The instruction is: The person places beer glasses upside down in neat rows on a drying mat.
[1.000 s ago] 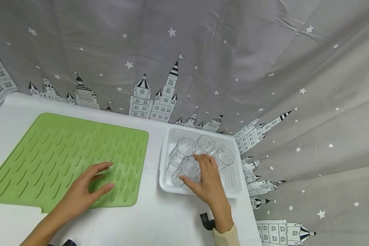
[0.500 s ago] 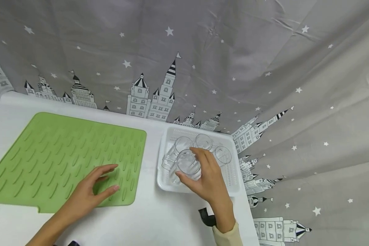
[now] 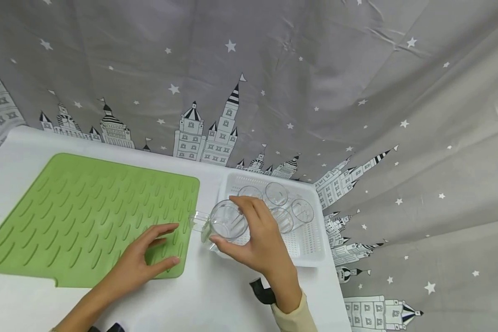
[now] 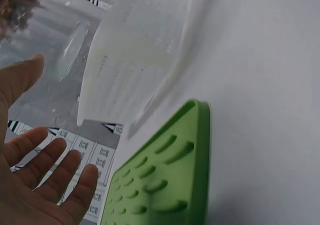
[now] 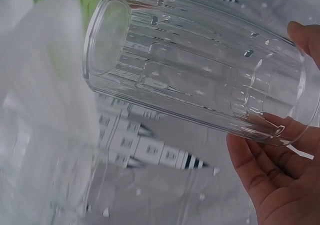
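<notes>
A clear, ribbed drinking glass (image 5: 200, 70) is tilted on its side in my right hand (image 3: 259, 237). The thumb and fingers of that hand grip it around the rim end, and its base points left. In the head view this glass hangs over the left edge of the white basket (image 3: 317, 258). My left hand (image 3: 139, 263) hovers over the right part of the green ridged mat (image 3: 108, 198), holding nothing. Its thumb and fingers are spread apart, facing the glass without touching it. Several other clear glasses (image 3: 276, 193) stay in the basket.
A white-covered table (image 3: 199, 299) lies under the mat and basket, with a gap between the two. Behind it hangs a grey curtain (image 3: 299, 69) printed with castles and stars, which also runs along the right side.
My right hand has gripped one glass, lifted it from among the others and carried it left, its base swinging toward the mat. My left hand has shifted a little right.
</notes>
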The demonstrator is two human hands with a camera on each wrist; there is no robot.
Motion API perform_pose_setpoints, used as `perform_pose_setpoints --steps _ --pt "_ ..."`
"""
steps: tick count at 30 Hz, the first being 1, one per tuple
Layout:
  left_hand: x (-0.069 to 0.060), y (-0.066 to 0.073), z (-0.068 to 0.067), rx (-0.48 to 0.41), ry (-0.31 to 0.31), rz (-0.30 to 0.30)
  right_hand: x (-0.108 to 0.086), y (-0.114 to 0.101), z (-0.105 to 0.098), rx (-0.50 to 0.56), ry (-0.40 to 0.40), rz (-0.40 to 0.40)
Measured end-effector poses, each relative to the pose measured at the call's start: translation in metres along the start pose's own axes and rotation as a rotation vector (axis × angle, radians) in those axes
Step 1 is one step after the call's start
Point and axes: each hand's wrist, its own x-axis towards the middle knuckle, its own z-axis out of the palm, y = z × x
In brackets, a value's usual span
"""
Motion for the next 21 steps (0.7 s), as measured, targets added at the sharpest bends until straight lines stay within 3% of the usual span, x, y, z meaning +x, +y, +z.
perform_pose_setpoints --steps 5,14,21 --pt "0.003 0.003 0.008 0.006 0.003 0.017 0.008 -0.013 0.016 0.016 -0.019 -0.073" --pt "-0.003 0.005 0.011 0.057 -0.032 -0.157 0.018 -0.028 0.041 0.065 -0.039 -0.130" --pt "-0.003 -0.001 0.010 0.087 0.002 -0.145 0.018 -0.033 0.051 0.078 -0.043 -0.150"
